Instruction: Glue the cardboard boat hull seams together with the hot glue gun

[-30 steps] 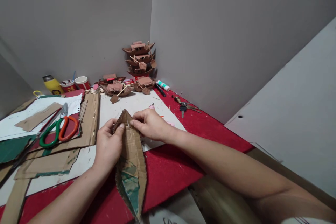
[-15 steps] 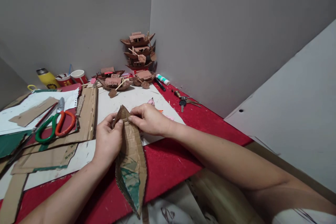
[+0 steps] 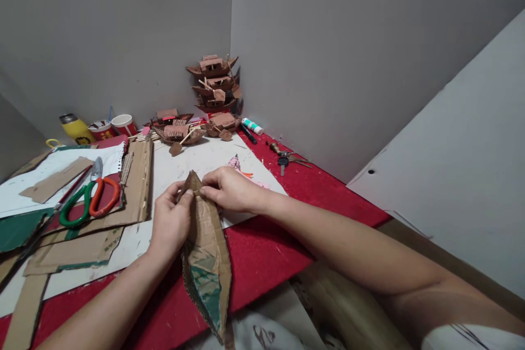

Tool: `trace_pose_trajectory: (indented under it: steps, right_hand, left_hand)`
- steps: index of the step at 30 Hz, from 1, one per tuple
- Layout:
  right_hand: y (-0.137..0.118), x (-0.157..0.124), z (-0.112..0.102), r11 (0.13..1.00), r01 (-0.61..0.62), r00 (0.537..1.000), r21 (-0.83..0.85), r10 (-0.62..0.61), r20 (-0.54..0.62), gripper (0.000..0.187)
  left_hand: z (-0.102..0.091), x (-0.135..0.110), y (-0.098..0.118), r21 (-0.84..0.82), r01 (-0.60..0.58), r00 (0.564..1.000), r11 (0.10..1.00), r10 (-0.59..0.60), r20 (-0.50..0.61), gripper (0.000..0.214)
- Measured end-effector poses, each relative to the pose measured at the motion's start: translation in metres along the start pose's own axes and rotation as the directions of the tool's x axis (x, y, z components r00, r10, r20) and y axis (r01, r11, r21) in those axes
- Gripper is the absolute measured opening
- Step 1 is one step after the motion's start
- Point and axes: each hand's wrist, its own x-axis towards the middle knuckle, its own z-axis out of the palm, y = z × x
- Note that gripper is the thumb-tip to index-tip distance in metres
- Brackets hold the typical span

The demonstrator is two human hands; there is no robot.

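Note:
A long, pointed cardboard boat hull (image 3: 207, 235), brown with a green printed patch near its lower end, is held upright-slanting over the table's front edge. My left hand (image 3: 173, 213) grips its left side near the upper tip, thumb on the inner face. From the right, my right hand (image 3: 223, 190) pinches the opposite edge close to that tip. Fingers of both hands behind the cardboard are partly hidden. The hull's lower tip hangs past the red tabletop (image 3: 254, 262).
Several finished model boats (image 3: 211, 85) stand at the back corner. Green-and-orange scissors (image 3: 88, 199) lie on cardboard sheets (image 3: 137, 191) at left, near paper cups (image 3: 123, 124) and a yellow bottle (image 3: 77, 130). Keys (image 3: 284, 163), a black marker (image 3: 248, 134) and a glue tube (image 3: 252, 126) lie at right.
Both hands keep their hold near the hull's upper tip. The right hand has shifted very slightly along the edge, and the whole view has moved a little.

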Motion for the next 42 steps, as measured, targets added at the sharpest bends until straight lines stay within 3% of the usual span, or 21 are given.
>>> trace_pose_trajectory:
  steps: [5,12,20,26,29,33,42]
  right_hand:
    - [-0.003,0.0,0.003,0.997,-0.048,0.998,-0.056,0.049,0.029,0.022]
    - [0.004,-0.001,0.006,1.0,-0.011,0.999,-0.024,0.012,0.039,0.022]
    - [0.006,-0.002,0.003,0.999,-0.005,0.998,0.054,0.002,0.065,0.021]
    - [0.005,-0.002,0.0,0.975,-0.107,0.989,0.193,0.085,0.12,0.022]
    - [0.004,-0.002,0.0,0.972,-0.102,0.995,0.209,0.098,0.032,0.008]
    - [0.005,-0.002,0.003,0.982,-0.004,0.997,0.19,0.019,-0.077,0.007]
    - [0.007,-0.003,0.006,0.982,0.027,1.0,0.187,-0.027,-0.003,0.013]
  left_hand:
    - [-0.003,0.003,-0.002,0.147,-0.063,0.998,0.987,0.059,0.03,0.032]
    - [-0.004,0.003,0.001,0.282,-0.142,0.989,0.949,0.146,0.005,0.031]
    - [-0.006,0.007,-0.001,0.243,-0.119,0.992,0.963,0.108,0.059,0.026]
    - [-0.007,0.011,-0.005,0.13,-0.085,0.995,0.988,0.078,0.059,0.019]
    - [-0.008,0.011,-0.006,0.108,-0.091,0.995,0.99,0.087,0.047,0.02]
    - [-0.007,0.01,-0.003,0.058,-0.092,0.994,0.994,0.088,0.061,0.023]
    - [-0.005,0.006,0.003,0.209,-0.088,0.996,0.974,0.084,0.027,0.025]
